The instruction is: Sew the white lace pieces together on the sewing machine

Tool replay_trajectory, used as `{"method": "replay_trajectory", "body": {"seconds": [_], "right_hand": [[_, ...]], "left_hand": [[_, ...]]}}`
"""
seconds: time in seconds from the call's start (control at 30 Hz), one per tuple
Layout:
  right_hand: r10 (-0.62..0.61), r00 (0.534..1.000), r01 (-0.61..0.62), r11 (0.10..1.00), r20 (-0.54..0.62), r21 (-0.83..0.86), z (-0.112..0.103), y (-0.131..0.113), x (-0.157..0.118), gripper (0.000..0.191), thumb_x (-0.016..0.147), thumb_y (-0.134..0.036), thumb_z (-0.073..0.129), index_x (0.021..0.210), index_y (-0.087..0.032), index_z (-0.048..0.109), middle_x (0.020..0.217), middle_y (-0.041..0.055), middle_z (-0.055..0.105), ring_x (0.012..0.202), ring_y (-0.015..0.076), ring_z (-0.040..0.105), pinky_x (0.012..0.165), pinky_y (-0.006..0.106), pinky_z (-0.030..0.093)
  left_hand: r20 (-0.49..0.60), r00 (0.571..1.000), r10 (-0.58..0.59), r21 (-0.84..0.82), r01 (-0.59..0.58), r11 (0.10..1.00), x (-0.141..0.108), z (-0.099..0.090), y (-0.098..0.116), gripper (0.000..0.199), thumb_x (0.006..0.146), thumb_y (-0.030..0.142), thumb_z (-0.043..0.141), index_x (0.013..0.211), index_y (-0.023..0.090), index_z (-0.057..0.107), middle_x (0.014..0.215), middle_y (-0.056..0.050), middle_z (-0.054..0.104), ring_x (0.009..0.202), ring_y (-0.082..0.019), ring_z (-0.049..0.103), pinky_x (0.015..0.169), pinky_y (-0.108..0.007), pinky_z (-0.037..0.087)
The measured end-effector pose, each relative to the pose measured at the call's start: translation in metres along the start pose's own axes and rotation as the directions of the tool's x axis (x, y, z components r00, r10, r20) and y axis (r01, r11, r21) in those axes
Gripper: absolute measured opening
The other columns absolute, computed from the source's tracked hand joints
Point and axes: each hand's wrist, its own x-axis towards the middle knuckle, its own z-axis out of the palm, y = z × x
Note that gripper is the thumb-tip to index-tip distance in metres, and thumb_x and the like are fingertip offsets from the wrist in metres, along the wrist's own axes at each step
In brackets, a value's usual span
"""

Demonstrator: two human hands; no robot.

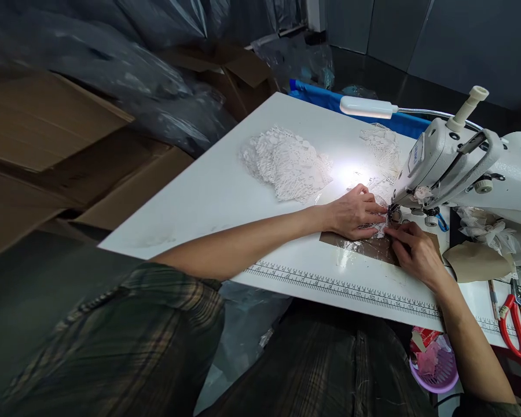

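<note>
A piece of white lace [378, 229] lies under the needle area of a white sewing machine [421, 156]. My left hand [356, 213] rests flat on this lace, its fingers spread and pointing toward the presser foot. Just right of the needle, my right hand [419, 255] has its thumb and index finger closed at the lace's near edge; the exact grip is partly hidden. Beneath both hands is a brown plate under clear film [358, 246]. More white lace [382, 147] extends behind the needle, and a heap of lace pieces [289, 165] sits to the left.
A lamp [367, 108] lights the white table [191, 202], whose front edge carries a printed ruler [342, 289]. Red-handled scissors [514, 324] lie at the right. A purple basket [438, 376] stands below. Cardboard boxes [39, 127] and plastic sheeting [147, 81] fill the left side.
</note>
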Motion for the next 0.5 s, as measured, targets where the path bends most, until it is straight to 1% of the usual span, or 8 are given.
{"method": "replay_trajectory", "body": {"seconds": [0.07,0.13,0.23,0.33,0.4,0.5], "right_hand": [[0.027,0.999,-0.024,0.997,-0.040,0.067,-0.001,0.006,0.000,0.036,0.092,-0.022,0.048,0.115,-0.025,0.075,0.100,0.0082,0.069,0.089,0.0211,0.066,0.083,0.036,0.057],[0.058,0.997,-0.052,0.993,-0.056,0.106,0.000,0.011,0.001,0.035,0.091,-0.023,0.047,0.113,-0.024,0.075,0.096,0.0079,0.071,0.088,0.0220,0.066,0.083,0.038,0.057],[0.089,0.993,-0.078,0.988,-0.077,0.134,0.003,0.015,-0.001,0.034,0.091,-0.025,0.048,0.109,-0.023,0.076,0.094,0.0086,0.072,0.087,0.0228,0.067,0.083,0.040,0.057],[0.087,0.992,-0.075,0.987,-0.087,0.141,0.005,0.015,-0.002,0.034,0.092,-0.026,0.047,0.110,-0.022,0.076,0.096,0.0101,0.071,0.089,0.0226,0.067,0.085,0.039,0.056],[0.073,0.995,-0.065,0.991,-0.067,0.120,0.006,0.012,-0.002,0.037,0.093,-0.026,0.046,0.117,-0.022,0.073,0.098,0.0103,0.069,0.089,0.0220,0.067,0.084,0.038,0.056],[0.021,1.000,-0.021,0.999,0.000,0.034,0.004,0.006,-0.002,0.041,0.093,-0.025,0.047,0.128,-0.025,0.068,0.104,0.0108,0.067,0.085,0.0212,0.064,0.075,0.035,0.056]], "left_hand": [[-0.004,1.000,0.003,0.001,-0.003,1.000,0.000,-0.002,0.001,0.031,0.097,0.043,0.050,0.109,0.022,0.070,0.123,-0.010,0.070,0.090,-0.025,0.063,0.087,-0.045,0.037],[-0.021,1.000,0.019,-0.007,-0.019,1.000,0.000,-0.006,0.003,0.035,0.097,0.047,0.051,0.109,0.020,0.070,0.121,-0.013,0.070,0.092,-0.025,0.064,0.089,-0.046,0.038],[-0.048,0.996,0.075,-0.067,-0.079,0.995,-0.001,-0.013,0.003,0.036,0.096,0.045,0.052,0.109,0.016,0.069,0.114,-0.014,0.071,0.092,-0.025,0.066,0.091,-0.046,0.040],[-0.002,0.991,0.131,-0.170,-0.129,0.977,-0.002,-0.016,0.000,0.030,0.093,0.040,0.057,0.107,0.017,0.069,0.110,-0.012,0.072,0.089,-0.022,0.066,0.090,-0.042,0.044],[0.043,0.989,0.139,-0.216,-0.127,0.968,-0.002,-0.017,0.000,0.028,0.090,0.038,0.059,0.105,0.017,0.070,0.109,-0.011,0.072,0.086,-0.021,0.065,0.085,-0.038,0.046],[0.096,0.987,0.133,-0.216,-0.110,0.970,-0.002,-0.020,0.004,0.028,0.087,0.039,0.064,0.101,0.016,0.071,0.102,-0.011,0.072,0.080,-0.020,0.063,0.074,-0.034,0.049]]}}
